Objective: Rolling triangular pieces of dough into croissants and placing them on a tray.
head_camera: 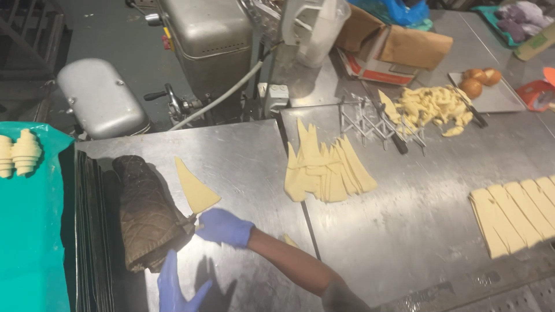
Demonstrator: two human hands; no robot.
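My right hand (224,226), in a blue glove, rests on the steel table (248,162) and pinches the wide end of a pale dough triangle (195,188) that lies flat, its point aimed away from me. My left hand (175,286), also gloved blue, hovers at the bottom edge with fingers spread and holds nothing. It is close to a dark brown quilted oven mitt (144,211) lying to the left of the triangle. A pile of cut dough triangles (325,167) lies at mid table.
Shaped croissants (20,151) sit on a teal sheet at the left. Dough strips (517,211) lie at the right. An expandable wheel cutter (376,121), dough scraps (430,107), a tray with baked rolls (480,81), a cardboard box (387,55) and a metal machine (208,43) stand farther back.
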